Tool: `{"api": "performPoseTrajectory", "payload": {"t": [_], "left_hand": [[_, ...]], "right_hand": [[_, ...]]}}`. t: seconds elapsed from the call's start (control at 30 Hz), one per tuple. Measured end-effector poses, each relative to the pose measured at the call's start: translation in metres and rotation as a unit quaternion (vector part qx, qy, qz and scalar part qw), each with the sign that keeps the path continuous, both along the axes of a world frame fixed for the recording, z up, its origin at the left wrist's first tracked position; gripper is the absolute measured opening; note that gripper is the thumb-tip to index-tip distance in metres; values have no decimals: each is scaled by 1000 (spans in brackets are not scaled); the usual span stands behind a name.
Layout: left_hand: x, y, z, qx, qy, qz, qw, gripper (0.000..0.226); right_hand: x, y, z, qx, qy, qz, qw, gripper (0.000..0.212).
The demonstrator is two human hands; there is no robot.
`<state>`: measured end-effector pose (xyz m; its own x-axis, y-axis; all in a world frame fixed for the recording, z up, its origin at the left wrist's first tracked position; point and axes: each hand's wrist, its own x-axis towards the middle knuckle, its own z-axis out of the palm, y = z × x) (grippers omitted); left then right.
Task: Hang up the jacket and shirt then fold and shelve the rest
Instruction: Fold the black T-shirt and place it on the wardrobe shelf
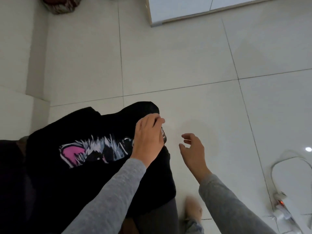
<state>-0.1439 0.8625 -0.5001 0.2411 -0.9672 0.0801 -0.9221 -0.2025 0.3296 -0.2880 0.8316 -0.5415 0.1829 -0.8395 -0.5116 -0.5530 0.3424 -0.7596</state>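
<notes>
The left hand point(148, 139) lies on the black garment point(94, 149), its fingers curled over the cloth's upper right edge and pinching a fold there; the grip looks closed on the fabric, though the fingertips are partly hidden by the cloth. The right hand point(192, 149) hangs just to the right of the garment, clear of it, fingers loosely spread and bent, holding nothing. Both arms wear grey sleeves point(108, 196).

The black garment is draped low and to the left in the view, over something dark beneath it that cannot be made out. A pink and grey-white print point(94, 149) runs across its middle, just left of the left hand. Its upper end bulges over the pale tiled floor point(185, 65).

Right of the garment, past the right hand, a white cable point(274, 171) loops on the floor beside a white device with a small red light point(281, 202). Below the right hand a bare foot point(193, 210) shows, blurred. Far above the garment stands the corner of a white cabinet point(185, 9), and at the top left a patterned reddish object point(61, 4).
</notes>
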Motion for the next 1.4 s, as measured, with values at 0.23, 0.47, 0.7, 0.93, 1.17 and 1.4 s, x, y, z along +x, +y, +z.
{"api": "performPoseTrajectory", "payload": {"t": [0.23,0.47,0.7,0.93,1.17,1.4], "left_hand": [[137,31,34,43,84,102,990,35],[214,30,31,327,158,-39,931,49],[243,3,29,398,-78,-94,909,29],[271,14,29,381,-200,-21,902,25],[284,20,29,327,-180,11,928,46],[244,9,27,282,150,-157,935,39]], "right_hand": [[116,-25,51,-104,-59,121,985,29],[199,-28,50,-106,98,419,897,45],[227,-49,55,-27,172,491,853,43],[239,-55,59,-22,168,470,866,15],[239,-44,61,-92,113,438,887,12],[237,-39,69,-113,38,369,922,9]]}}
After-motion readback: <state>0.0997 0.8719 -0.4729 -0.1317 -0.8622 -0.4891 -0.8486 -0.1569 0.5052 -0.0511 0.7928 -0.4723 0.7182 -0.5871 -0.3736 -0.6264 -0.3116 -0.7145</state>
